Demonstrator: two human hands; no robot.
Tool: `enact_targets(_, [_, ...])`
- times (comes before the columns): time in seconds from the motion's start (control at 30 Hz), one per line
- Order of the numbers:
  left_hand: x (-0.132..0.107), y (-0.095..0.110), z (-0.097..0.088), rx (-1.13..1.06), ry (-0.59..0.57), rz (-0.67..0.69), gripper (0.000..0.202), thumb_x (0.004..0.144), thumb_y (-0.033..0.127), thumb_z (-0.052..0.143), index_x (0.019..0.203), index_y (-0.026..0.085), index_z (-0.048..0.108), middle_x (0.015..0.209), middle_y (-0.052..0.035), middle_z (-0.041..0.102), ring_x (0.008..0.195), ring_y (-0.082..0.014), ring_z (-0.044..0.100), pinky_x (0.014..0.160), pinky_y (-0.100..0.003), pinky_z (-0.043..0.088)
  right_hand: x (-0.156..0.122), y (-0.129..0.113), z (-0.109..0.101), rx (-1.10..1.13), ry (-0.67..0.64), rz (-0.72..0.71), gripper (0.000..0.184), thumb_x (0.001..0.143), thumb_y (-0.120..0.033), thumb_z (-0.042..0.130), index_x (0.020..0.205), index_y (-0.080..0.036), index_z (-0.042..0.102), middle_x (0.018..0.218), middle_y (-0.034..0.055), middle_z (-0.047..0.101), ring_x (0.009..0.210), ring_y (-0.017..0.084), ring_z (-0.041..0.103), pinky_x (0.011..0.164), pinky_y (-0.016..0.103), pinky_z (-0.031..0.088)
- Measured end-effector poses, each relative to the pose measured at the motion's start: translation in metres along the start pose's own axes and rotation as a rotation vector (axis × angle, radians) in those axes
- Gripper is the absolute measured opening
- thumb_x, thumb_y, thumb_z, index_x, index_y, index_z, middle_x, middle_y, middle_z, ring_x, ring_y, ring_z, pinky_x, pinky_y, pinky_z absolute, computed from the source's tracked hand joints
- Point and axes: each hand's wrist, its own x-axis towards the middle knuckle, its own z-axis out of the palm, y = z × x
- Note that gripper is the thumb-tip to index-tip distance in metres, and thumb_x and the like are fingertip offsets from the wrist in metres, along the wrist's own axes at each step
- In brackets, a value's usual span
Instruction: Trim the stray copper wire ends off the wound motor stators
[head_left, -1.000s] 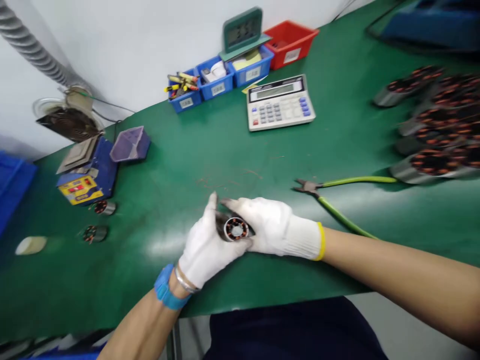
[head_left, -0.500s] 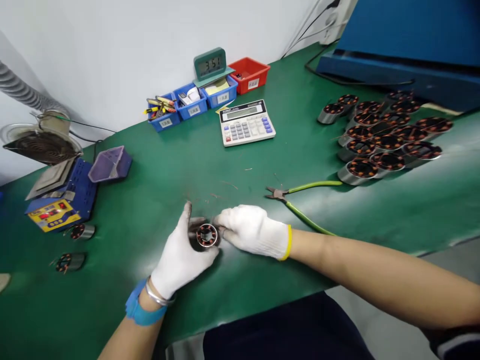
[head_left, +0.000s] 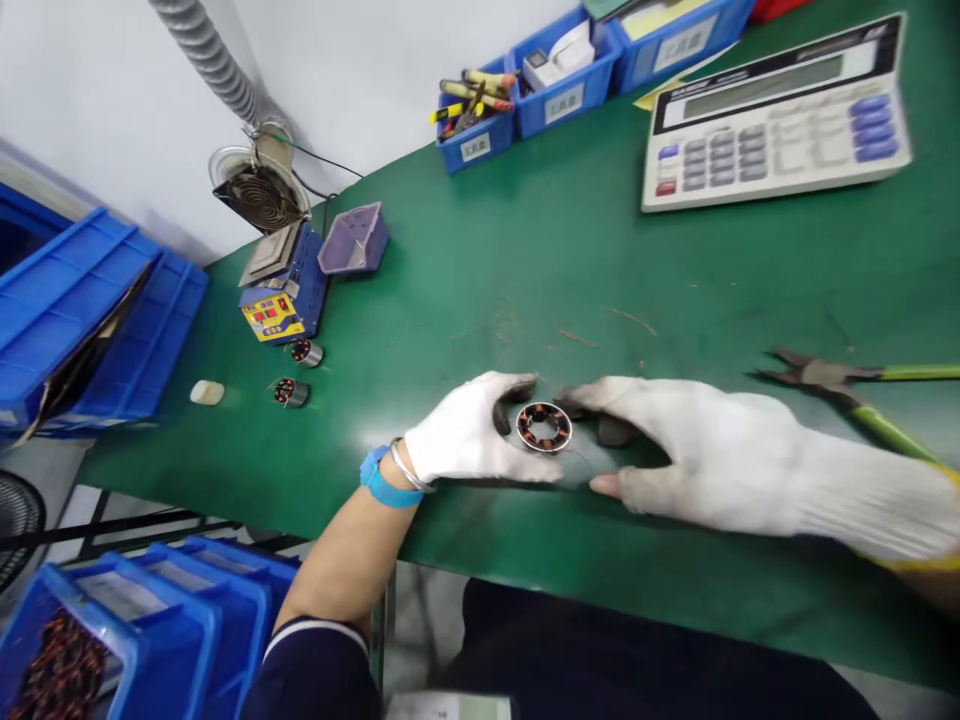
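Observation:
A motor stator (head_left: 544, 428), a metal ring with copper windings inside, stands on the green table with its round opening facing up. My left hand (head_left: 480, 432), in a white glove with dark fingertips, is curled round its left side, fingers behind and thumb in front. To the right of the stator is my right hand (head_left: 697, 450), gloved too, its fingers and thumb spread apart. Its dark fingertips come close to the ring's upper right edge; whether they touch it I cannot tell. The right thumb tip shows bare. Cutting pliers (head_left: 825, 375) with green handles lie beyond the right hand.
Wire scraps (head_left: 577, 338) lie behind the stator. Two more stators (head_left: 291, 392) are at the left, near a blue soldering station (head_left: 281, 290) and a purple tray (head_left: 356, 240). A calculator (head_left: 776, 120) and blue bins (head_left: 562, 95) stand at the back. Blue crates (head_left: 82, 310) are far left.
The view has swung left and closer, bringing the blue crates into sight. My right hand has opened and drawn away from the stator, while my left hand stays around it.

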Motion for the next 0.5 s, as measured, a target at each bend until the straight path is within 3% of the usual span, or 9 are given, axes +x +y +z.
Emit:
enact_targets(0.13, [0.002,0.007,0.019,0.099,0.118,-0.001,0.073,0.06,0.055,0.086,0.12,0.018,0.068,0.117,-0.0109,0.072,0.107,-0.0305,0.07,0.097,-0.045,0.058,0.0,-0.009,0.004,0.001,-0.023,0.068,0.058,0.074,-0.05,0.058,0.13,-0.034,0.067,0.124,0.0047,0.072,0.104,0.034,0.071,0.076,0.046,0.059])
enact_targets(0.23, [0.003,0.012,0.026,0.15,0.124,-0.043,0.05,0.063,0.053,0.083,0.101,0.022,0.072,0.1,-0.0054,0.072,0.092,-0.0259,0.07,0.082,-0.039,0.06,0.003,-0.002,0.008,0.122,-0.016,0.038,0.056,0.079,-0.057,0.05,0.126,-0.033,0.07,0.12,0.0029,0.074,0.103,0.031,0.071,0.077,0.044,0.059])
enact_targets(0.37, [0.004,0.016,0.025,0.184,0.09,-0.03,0.038,0.065,0.049,0.081,0.09,0.023,0.072,0.093,-0.0033,0.07,0.087,-0.0235,0.068,0.078,-0.035,0.058,0.009,0.001,0.006,0.141,0.021,0.076,0.047,0.087,-0.054,0.039,0.105,-0.03,0.075,0.111,0.002,0.076,0.1,0.028,0.071,0.077,0.043,0.058])
enact_targets(0.5, [0.003,0.017,0.023,0.188,0.061,0.045,0.039,0.068,0.05,0.079,0.094,0.022,0.073,0.093,-0.005,0.069,0.086,-0.0242,0.069,0.079,-0.036,0.058,0.014,0.002,0.001,0.01,0.086,0.247,0.037,0.085,-0.047,0.047,0.098,-0.027,0.076,0.103,0.0052,0.076,0.091,0.029,0.071,0.067,0.041,0.054])
